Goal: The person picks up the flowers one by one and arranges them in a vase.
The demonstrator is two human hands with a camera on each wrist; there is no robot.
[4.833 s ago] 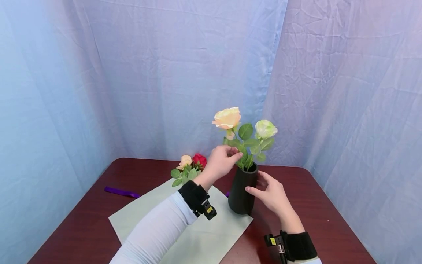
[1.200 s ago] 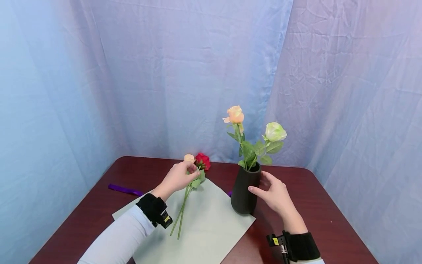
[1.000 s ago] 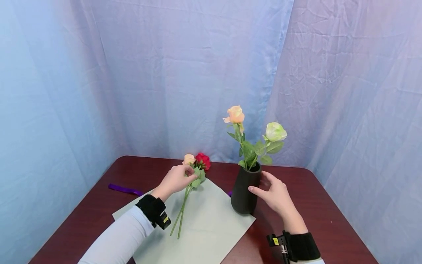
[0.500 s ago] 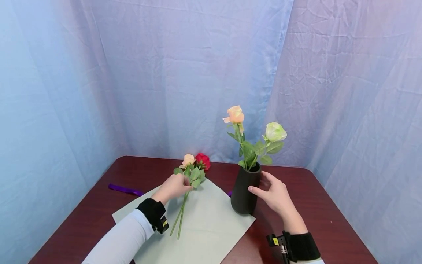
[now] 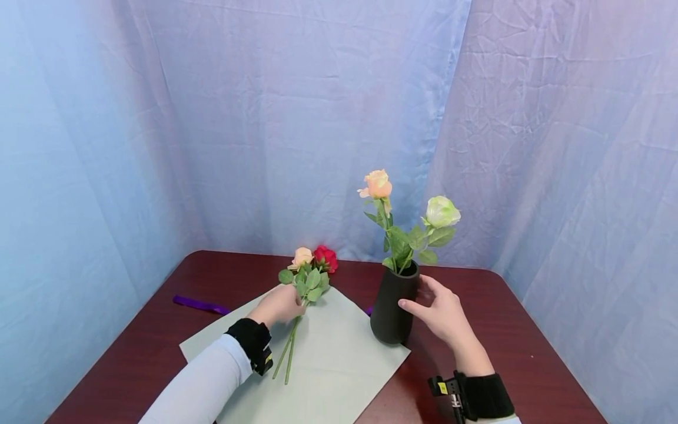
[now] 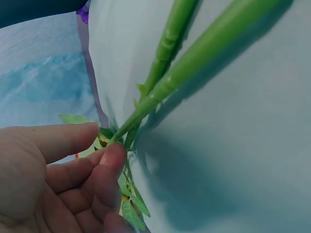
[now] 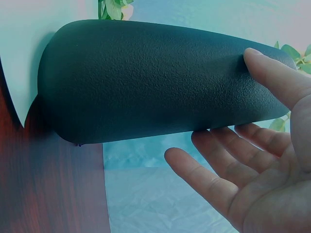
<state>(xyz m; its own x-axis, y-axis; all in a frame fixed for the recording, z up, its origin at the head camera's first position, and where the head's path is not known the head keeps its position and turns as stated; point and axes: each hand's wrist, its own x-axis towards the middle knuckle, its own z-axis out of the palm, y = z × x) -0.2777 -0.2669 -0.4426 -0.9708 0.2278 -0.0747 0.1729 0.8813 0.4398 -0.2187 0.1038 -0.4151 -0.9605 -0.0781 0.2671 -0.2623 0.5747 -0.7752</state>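
My left hand [image 5: 281,305] is low over the paper, its thumb and fingertips pinching a green stem [image 6: 180,73] of one of two crossed roses. A peach rose [image 5: 302,257] and a red rose [image 5: 325,259] lie there, blooms toward the table's far edge; the fingers hide part of the stems. My right hand [image 5: 442,309] steadies a black vase [image 7: 146,82], thumb on one side and several fingertips on the other. Standing in the vase are another peach rose [image 5: 378,185] and a pale green rose [image 5: 442,212], leaning apart.
A sheet of pale green paper [image 5: 339,377] lies under the roses, one corner reaching past the vase's base. Purple ribbon [image 5: 201,305] shows at the paper's left. The dark red table [image 5: 508,353] ends at a curtain [image 5: 307,118] behind.
Earlier, my left hand was at the peach rose by the vase. It has since moved left, then down from the lying blooms to their stems. My right hand has stayed at the vase.
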